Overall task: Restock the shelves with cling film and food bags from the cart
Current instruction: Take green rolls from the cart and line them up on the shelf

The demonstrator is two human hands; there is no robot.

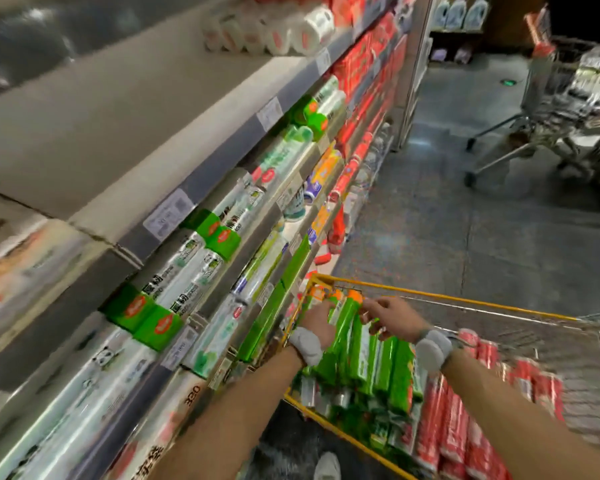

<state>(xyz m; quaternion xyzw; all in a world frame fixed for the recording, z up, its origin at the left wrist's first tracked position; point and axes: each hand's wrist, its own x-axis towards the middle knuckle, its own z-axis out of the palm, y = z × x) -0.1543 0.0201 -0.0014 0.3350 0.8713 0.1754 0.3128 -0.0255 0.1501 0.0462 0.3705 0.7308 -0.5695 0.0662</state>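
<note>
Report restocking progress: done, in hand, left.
Done: shelves already carry many rolls, though the upper one shows bare space. In hand: left hand and right hand grip green packs in the cart. Left: that green stack plus the red rolls beside it.

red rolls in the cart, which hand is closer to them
Right. The right hand is on the green rolls just beside the red rolls; the left hand is across the green rolls, by the shelves.
</note>
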